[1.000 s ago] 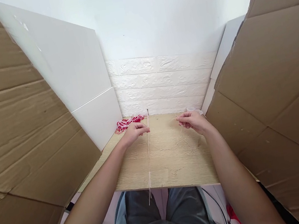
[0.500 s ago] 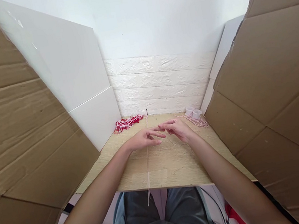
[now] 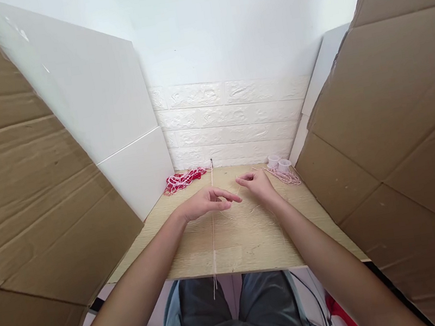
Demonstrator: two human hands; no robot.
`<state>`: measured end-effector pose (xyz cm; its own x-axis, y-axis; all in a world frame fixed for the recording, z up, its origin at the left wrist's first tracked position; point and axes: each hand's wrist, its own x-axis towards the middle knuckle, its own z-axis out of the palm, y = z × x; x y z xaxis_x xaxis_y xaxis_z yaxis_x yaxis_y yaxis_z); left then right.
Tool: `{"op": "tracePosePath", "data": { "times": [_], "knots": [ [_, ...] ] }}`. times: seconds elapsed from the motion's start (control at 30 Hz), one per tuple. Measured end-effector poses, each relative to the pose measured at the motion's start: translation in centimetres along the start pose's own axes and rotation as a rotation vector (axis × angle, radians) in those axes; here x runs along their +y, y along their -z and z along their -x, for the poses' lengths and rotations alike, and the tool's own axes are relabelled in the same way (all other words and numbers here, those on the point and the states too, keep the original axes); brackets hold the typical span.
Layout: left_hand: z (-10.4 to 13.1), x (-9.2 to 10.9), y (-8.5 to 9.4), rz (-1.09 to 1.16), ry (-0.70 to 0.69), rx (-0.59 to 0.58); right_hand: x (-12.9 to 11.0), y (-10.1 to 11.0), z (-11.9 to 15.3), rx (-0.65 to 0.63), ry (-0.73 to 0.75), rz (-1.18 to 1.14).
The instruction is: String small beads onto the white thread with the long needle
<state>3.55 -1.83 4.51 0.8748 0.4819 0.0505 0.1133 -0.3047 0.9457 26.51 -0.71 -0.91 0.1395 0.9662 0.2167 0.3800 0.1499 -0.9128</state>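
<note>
A pale cord runs down the wooden table from a small dark peg at the back and hangs over the front edge. My left hand is over this cord, fingers apart and curved to the right. Just right of it, my right hand is pinched on a thin pale thread; the thread is very faint between the hands. More fine thread lies loosely on the table below the hands.
Red and white cord is bundled at the back left. Pink-white cord lies at the back right beside small clear cups. Cardboard panels rise on both sides, and the table's front edge is near my lap.
My right hand has drawn away from my left hand, turning slightly, its fingertips pinched closer. The fingers of my left hand have bent a little downward.
</note>
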Motion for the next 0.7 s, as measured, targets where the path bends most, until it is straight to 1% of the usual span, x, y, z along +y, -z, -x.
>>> {"op": "tracePosePath", "data": {
  "times": [0.1, 0.23, 0.43, 0.5, 0.6, 0.63, 0.67, 0.7],
  "knots": [
    [0.1, 0.1, 0.3, 0.021, -0.043, -0.081, 0.8, 0.2, -0.5, 0.023, 0.021, 0.171],
    [0.2, 0.2, 0.6, 0.037, -0.075, -0.193, 1.4, 0.4, -0.8, 0.033, 0.031, 0.309],
    [0.5, -0.4, 0.7, 0.254, -0.064, -0.311, 2.6, 0.7, -1.2, 0.031, -0.022, 0.434],
    [0.6, -0.7, 0.7, 0.327, -0.070, -0.271, 2.8, 0.8, -1.3, 0.043, -0.047, 0.454],
    [0.5, -0.9, 0.8, 0.408, -0.092, -0.109, 2.2, 0.8, -1.3, 0.174, -0.018, 0.446],
    [0.4, -1.0, 0.9, 0.426, -0.094, -0.058, 1.7, 0.9, -1.2, 0.212, 0.002, 0.405],
    [0.4, -1.1, 0.9, 0.438, -0.088, -0.014, 1.1, 0.9, -1.0, 0.218, 0.018, 0.336],
    [0.3, -1.1, 1.0, 0.447, -0.078, 0.025, 0.4, 0.9, -0.7, 0.177, 0.024, 0.226]
  ]
}}
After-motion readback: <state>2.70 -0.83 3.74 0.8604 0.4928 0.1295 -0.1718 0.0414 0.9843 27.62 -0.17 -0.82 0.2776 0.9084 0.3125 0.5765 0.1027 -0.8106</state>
